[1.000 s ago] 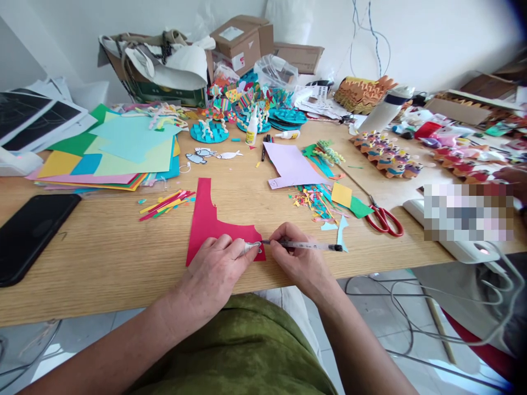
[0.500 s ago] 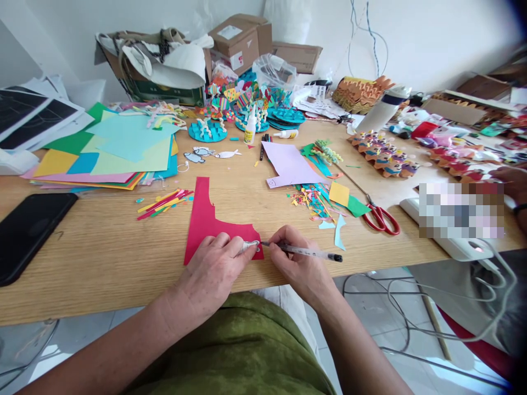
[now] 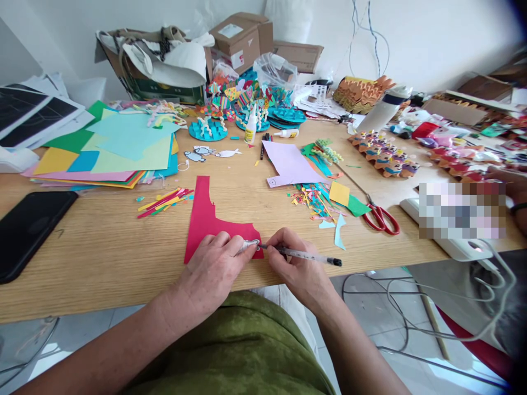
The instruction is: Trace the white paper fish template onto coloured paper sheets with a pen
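Note:
A red sheet of paper [image 3: 201, 214] with a cut-out edge lies near the front edge of the table. My left hand [image 3: 218, 266] presses a small white paper cut-out [image 3: 249, 245] down on its right part; the fingers cover most of the cut-out. My right hand [image 3: 294, 260] is closed around a clear pen with a black cap end [image 3: 313, 255], its tip touching the cut-out's right end. Small white fish cut-outs [image 3: 228, 153] lie farther back, beyond the red paper.
Red-handled scissors [image 3: 381, 218], a lilac sheet [image 3: 290, 163] and paper scraps [image 3: 315, 201] lie to the right. A black phone [image 3: 35, 233] and stacked coloured paper [image 3: 132, 144] are left. Another person's hand [image 3: 514, 184] is at the far right.
The pen tip and my right hand have shifted slightly left along the cut-out's end. My left hand stays in place on the paper.

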Motion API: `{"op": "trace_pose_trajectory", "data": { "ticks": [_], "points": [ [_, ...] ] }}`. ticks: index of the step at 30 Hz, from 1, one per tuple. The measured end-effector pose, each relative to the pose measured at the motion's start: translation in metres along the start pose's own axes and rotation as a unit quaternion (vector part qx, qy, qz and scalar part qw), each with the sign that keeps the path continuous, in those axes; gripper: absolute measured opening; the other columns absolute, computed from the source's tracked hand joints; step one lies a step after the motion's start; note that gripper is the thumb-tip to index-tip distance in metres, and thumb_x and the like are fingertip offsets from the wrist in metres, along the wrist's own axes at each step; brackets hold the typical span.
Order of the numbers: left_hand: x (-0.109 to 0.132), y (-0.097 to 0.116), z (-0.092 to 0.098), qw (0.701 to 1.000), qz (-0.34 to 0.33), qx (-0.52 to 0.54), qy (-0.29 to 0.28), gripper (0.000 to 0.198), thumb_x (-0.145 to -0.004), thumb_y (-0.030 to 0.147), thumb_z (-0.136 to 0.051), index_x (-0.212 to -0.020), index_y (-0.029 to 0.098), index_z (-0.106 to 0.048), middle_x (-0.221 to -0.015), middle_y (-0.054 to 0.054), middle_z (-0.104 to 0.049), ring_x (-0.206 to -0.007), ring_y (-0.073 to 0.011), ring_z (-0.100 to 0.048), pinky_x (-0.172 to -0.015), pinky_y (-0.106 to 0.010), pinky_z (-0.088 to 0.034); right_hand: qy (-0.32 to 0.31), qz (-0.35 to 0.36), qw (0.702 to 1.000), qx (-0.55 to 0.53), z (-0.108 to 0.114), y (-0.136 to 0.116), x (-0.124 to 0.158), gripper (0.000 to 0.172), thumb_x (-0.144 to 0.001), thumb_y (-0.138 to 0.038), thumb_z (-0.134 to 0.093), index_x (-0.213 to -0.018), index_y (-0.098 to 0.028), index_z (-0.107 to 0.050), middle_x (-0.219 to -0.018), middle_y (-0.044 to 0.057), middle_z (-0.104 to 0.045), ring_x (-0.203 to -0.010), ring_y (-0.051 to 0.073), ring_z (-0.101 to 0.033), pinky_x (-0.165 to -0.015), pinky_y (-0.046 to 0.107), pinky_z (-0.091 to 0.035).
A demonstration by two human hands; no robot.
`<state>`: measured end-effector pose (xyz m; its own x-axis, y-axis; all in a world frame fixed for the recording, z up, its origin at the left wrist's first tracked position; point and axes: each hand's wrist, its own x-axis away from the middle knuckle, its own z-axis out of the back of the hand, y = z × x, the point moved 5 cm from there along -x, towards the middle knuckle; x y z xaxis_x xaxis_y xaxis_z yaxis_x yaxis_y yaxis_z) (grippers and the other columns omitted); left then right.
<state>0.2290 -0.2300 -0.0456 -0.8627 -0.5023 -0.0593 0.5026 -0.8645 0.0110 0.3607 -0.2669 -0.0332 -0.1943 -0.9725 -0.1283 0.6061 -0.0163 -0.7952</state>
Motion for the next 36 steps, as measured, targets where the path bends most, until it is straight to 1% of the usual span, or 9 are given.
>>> {"op": "trace_pose_trajectory", "data": {
  "ticks": [6,13,21,28,36],
  "points": [
    [0.001,0.0,0.0,1.0,-0.005,-0.006,0.006,0.037,-0.09,0.021,-0.041,-0.126,0.026,-0.04,-0.09,-0.003,-0.05,-0.083,-0.0195,-0.043,-0.068,-0.034,-0.037,0.031,-0.015,0.999,-0.034,0.005,0.006,-0.006,0.008,-0.075,-0.018,-0.048,-0.067,-0.019,-0.049,-0.054,-0.004,-0.048,-0.049,0.01,-0.042,-0.045,0.021,-0.03],
    [0.001,0.001,0.002,1.0,-0.006,-0.01,0.008,0.033,-0.089,0.018,-0.041,-0.121,0.025,-0.045,-0.087,-0.003,-0.049,-0.081,-0.02,-0.042,-0.067,-0.034,-0.037,0.019,0.002,1.0,-0.001,-0.001,0.004,-0.011,0.008,-0.074,-0.016,-0.049,-0.067,-0.019,-0.05,-0.054,-0.005,-0.049,-0.05,0.009,-0.043,-0.048,0.021,-0.03],
    [0.001,0.0,0.0,1.0,-0.006,-0.014,0.013,0.035,-0.089,0.02,-0.04,-0.124,0.025,-0.043,-0.088,-0.003,-0.049,-0.082,-0.0198,-0.043,-0.068,-0.034,-0.037,0.02,0.002,1.0,0.01,-0.001,0.003,-0.011,0.009,-0.074,-0.017,-0.048,-0.065,-0.019,-0.049,-0.053,-0.005,-0.048,-0.049,0.009,-0.042,-0.047,0.021,-0.03],
    [0.001,0.0,-0.003,1.0,-0.004,-0.006,0.007,0.037,-0.089,0.02,-0.042,-0.126,0.026,-0.041,-0.09,-0.003,-0.049,-0.083,-0.0198,-0.042,-0.067,-0.034,-0.037,0.027,-0.006,1.0,0.014,0.001,0.005,-0.007,0.009,-0.073,-0.016,-0.047,-0.065,-0.02,-0.048,-0.053,-0.004,-0.049,-0.05,0.01,-0.044,-0.048,0.021,-0.031],
    [0.0,0.0,0.0,1.0,0.001,0.011,0.005,0.033,-0.091,0.02,-0.039,-0.123,0.025,-0.044,-0.092,-0.003,-0.051,-0.084,-0.0195,-0.042,-0.07,-0.035,-0.037,0.025,-0.003,0.999,0.025,0.002,0.003,-0.003,0.008,-0.074,-0.017,-0.047,-0.066,-0.02,-0.048,-0.053,-0.004,-0.048,-0.05,0.011,-0.044,-0.049,0.022,-0.032]
  ]
}}
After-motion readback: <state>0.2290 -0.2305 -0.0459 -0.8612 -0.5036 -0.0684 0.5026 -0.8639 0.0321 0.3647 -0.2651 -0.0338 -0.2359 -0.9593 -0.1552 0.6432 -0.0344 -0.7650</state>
